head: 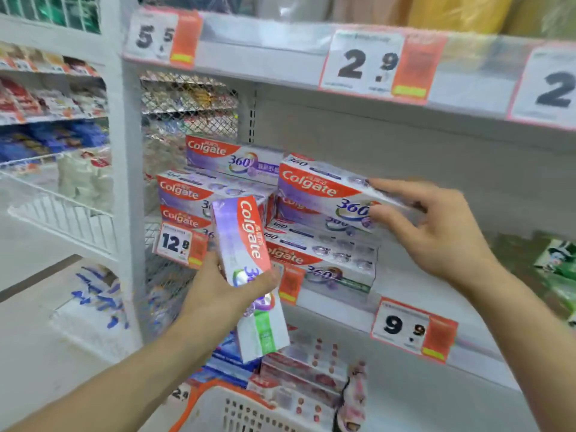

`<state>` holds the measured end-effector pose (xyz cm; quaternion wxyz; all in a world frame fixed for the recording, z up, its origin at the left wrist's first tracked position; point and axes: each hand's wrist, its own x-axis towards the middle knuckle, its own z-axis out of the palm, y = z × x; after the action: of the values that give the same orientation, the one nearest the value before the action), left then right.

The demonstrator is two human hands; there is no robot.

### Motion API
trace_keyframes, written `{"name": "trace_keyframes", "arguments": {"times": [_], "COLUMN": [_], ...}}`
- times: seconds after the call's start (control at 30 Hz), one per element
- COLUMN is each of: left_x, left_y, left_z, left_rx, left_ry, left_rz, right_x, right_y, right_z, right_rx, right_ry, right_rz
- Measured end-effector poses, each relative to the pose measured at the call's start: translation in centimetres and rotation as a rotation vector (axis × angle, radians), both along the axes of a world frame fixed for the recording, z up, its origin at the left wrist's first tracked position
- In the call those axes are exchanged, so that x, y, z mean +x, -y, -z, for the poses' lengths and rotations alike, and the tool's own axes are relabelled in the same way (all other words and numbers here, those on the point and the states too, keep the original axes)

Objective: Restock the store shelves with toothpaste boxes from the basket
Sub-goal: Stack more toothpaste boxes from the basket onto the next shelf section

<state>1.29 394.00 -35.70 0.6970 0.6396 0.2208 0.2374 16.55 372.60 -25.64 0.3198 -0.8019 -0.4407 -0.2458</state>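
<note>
Our left hand [218, 285] gripped one toothpaste box [246, 260] upright, fingers wrapped round its lower half, held in front of the shelf [405, 310] above the basket [249, 410]. Our right hand [436, 226] pinched the right end of a second box [324, 188] — top of the stack [321, 251] on that shelf. More boxes [187, 194] stacked just left, against the mesh side.

Two bare forearms, no sleeves, unadorned fingers [386, 219]
</note>
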Motion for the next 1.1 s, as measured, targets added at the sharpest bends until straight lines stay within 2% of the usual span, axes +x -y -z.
{"name": "trace_keyframes", "arguments": {"times": [0.07, 0.2, 0.3, 0.47, 0.6, 0.67, 0.73, 0.77, 0.83, 0.9, 1.0, 1.1], "left_x": [0.0, -0.2, -0.1, 0.1, 0.2, 0.2, 0.3, 0.3, 0.1, -0.3, -1.4, -1.7], "left_y": [0.4, 1.1, 1.5, 1.7, 2.2, 2.3, 2.1, 1.9, 1.2, 0.3, -0.6, 0.0], "left_z": [0.4, 0.5, 0.3, -0.3, -0.5, -0.6, -0.6, -0.6, -0.7, -1.1, -1.6, -1.4], "left_rx": [0.004, 0.049, 0.049, 0.030, 0.029, 0.013, -0.049, -0.099, -0.119, -0.006, 0.146, 0.082], "left_ry": [-0.002, -0.020, -0.022, -0.016, -0.008, 0.015, 0.042, 0.046, 0.030, -0.012, -0.015, 0.086], "left_rz": [0.012, 0.016, 0.014, 0.047, 0.068, 0.084, 0.119, 0.140, 0.217, 0.355, 0.588, 0.554], "right_x": [1.6, 3.4, 4.4, 4.5, 4.4, 3.6, 1.8, 0.7, -1.5, -3.0, -3.5, -3.6], "right_y": [-0.7, -1.9, -2.2, -1.4, -1.1, -1.2, -1.6, -1.9, -2.6, -3.3, -3.7, -3.8], "right_z": [1.8, 3.9, 5.3, 5.2, 5.1, 4.4, 2.9, 2.0, 0.9, 0.8, 1.1, 1.4], "right_rx": [-0.028, -0.030, -0.129, -0.200, -0.240, -0.160, 0.042, 0.124, 0.147, 0.027, -0.083, -0.178], "right_ry": [0.107, 0.116, 0.166, -0.036, -0.048, 0.059, 0.190, 0.178, -0.076, -0.383, -0.547, -0.760], "right_rz": [0.008, -0.014, 0.034, 0.015, 0.026, 0.049, 0.010, -0.033, -0.168, -0.292, -0.333, -0.400]}}
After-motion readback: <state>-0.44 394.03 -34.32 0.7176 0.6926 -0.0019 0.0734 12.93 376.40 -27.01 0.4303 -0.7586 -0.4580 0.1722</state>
